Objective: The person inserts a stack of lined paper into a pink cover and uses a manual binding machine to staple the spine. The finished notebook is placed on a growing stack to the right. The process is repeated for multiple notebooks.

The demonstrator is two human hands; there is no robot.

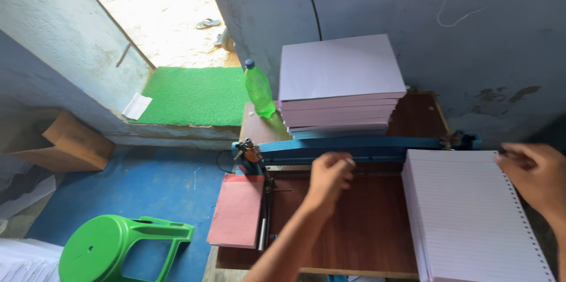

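blue punching machine point(354, 147) set across the middle of the wooden table point(359, 229), taken here as the landmark. behind it, against the wall, a tall pile of pale paper blocks point(339, 84), squared up and kept clear of the working side. just left of that pile, at the table's back corner, a green plastic bottle point(258, 90) standing upright. in front of the machine on its right, a stack of ruled sheets point(471, 217) lying flat, one long edge already lined with a row of small holes along the right side, placed close enough to be fed toward the bar. in front of the machine on its left, a pink card sheet point(237, 211) hanging partly over the table edge beside the machine's lever end.

left hand point(329, 179) curled almost closed right at the machine's front slot, knuckles up, fingertips tucked under; touching the bar or pinching something there, cannot tell which. right hand point(533, 176) resting at the far top corner of the ruled stack, just right of the machine's end, fingers bent loosely around the corner, seemingly steadying or lifting the top sheets; grip itself partly out of view.

left of the machine and down on the blue floor, a green plastic stool point(112, 249) tipped on its side.
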